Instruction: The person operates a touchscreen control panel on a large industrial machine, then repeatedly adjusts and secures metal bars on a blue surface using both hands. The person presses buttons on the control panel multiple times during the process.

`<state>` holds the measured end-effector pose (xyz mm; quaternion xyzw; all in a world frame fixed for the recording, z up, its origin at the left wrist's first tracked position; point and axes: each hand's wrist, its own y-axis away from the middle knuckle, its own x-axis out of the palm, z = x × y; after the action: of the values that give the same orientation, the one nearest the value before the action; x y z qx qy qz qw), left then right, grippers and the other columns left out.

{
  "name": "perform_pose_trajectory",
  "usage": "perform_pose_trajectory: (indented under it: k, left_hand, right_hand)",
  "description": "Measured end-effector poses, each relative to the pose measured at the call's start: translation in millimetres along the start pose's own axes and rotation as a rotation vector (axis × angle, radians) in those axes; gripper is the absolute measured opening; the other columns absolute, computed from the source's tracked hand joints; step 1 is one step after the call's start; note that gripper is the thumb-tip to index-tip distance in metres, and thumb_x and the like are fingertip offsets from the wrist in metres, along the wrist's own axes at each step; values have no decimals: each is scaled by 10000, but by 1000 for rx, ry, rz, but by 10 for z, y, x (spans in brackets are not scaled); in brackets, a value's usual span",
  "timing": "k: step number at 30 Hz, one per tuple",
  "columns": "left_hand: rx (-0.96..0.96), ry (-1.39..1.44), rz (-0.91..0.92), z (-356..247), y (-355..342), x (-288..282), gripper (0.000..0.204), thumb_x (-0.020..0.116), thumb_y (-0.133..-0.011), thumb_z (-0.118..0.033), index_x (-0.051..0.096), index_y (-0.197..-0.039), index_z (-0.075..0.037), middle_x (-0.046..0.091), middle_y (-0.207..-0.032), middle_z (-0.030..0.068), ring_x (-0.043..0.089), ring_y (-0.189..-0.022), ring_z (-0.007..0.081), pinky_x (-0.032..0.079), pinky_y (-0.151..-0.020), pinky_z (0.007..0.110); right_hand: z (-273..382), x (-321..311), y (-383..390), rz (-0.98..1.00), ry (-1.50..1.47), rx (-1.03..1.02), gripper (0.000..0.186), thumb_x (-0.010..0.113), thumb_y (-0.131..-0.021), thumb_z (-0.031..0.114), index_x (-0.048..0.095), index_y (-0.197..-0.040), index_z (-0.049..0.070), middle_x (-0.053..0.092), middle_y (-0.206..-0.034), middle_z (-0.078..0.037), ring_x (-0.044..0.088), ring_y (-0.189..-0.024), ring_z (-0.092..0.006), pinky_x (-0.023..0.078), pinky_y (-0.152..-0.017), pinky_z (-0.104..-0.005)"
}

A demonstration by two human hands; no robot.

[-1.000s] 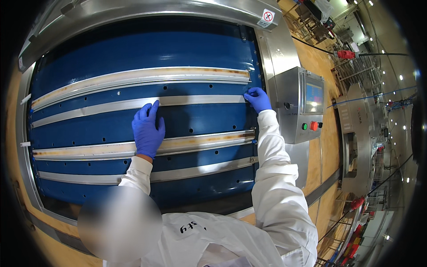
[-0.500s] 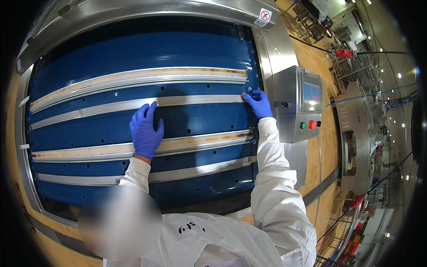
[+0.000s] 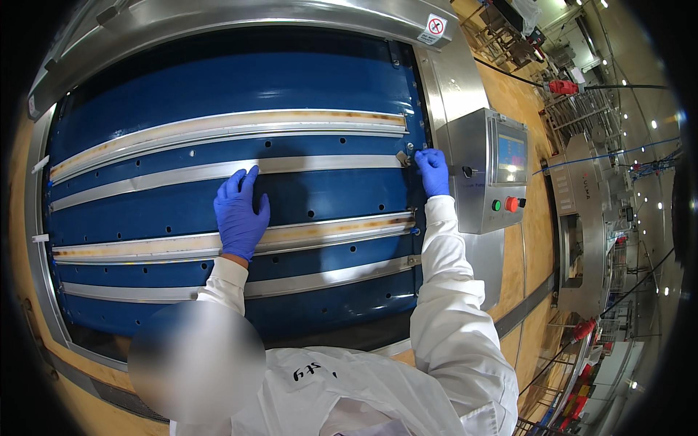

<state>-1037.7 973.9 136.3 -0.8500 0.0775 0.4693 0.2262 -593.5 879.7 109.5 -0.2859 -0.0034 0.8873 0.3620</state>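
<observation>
My left hand (image 3: 243, 216), in a blue glove, has its fingers outstretched, the tips resting on a long flat metal strip (image 3: 331, 163) that runs across a blue belt (image 3: 174, 207). My right hand (image 3: 434, 173), gloved the same way, is beside the strip's right end with its fingers curled together. Anything between those fingers is too small to make out. Just left of its fingertips, a small metal tab (image 3: 403, 158) sits tilted at the strip's end. Beyond the strip lies a seal bar (image 3: 240, 129) with brown scorch marks, and a similar seal bar (image 3: 320, 234) lies nearer me.
A second flat strip (image 3: 327, 280) crosses the belt closest to me. To the right stands a steel control box (image 3: 472, 174) with a screen, a green button (image 3: 496, 205) and a red button (image 3: 510, 204). A curved steel hood (image 3: 291, 18) spans the far side.
My right hand has moved slightly right, off the small metal tab, and its fingers have curled in. The tab now shows tilted at the strip's end. My left hand has barely shifted.
</observation>
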Motion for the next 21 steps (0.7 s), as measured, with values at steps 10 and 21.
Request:
perform_pose_trajectory:
  k: [10, 21]
  left_hand:
    - [-13, -5, 2, 29, 6, 9, 568, 655, -841, -219, 509, -1390, -207, 515, -1328, 105, 468, -1215, 328, 364, -1013, 461]
    - [9, -18, -10, 34, 4, 31, 575, 654, -836, -223, 507, -1392, -202, 513, -1324, 109, 470, -1210, 326, 369, -1007, 459]
  right_hand:
    - [512, 248, 31, 100, 469, -138, 397, 809, -770, 316, 722, -1029, 28, 647, -1064, -166, 655, -934, -298, 523, -847, -394]
    - [721, 286, -45, 177, 639, 17, 287, 788, -723, 299, 741, -899, 77, 665, -1007, -157, 652, -928, -328, 526, -851, -404]
